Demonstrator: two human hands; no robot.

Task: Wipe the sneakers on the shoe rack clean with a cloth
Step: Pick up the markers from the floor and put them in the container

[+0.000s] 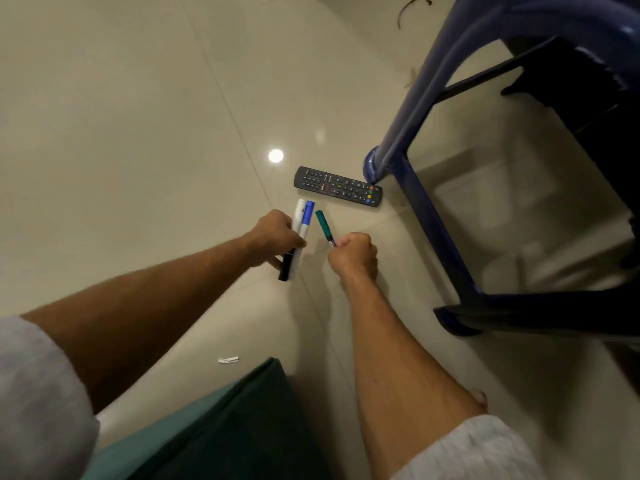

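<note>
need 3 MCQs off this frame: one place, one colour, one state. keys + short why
1. Where does the remote lie?
A) on the floor by the blue chair leg
B) on the chair seat
C) in a hand

2. What colour is the pen that the right hand holds?
A) red
B) green
C) yellow

3. What is the left hand doing?
A) lying flat
B) gripping markers
C) holding the remote

Key: 1 A, it lies flat on the tiles beside the leg. 2 B, its visible body is green. 3 B, its fingers curl round the markers.
</note>
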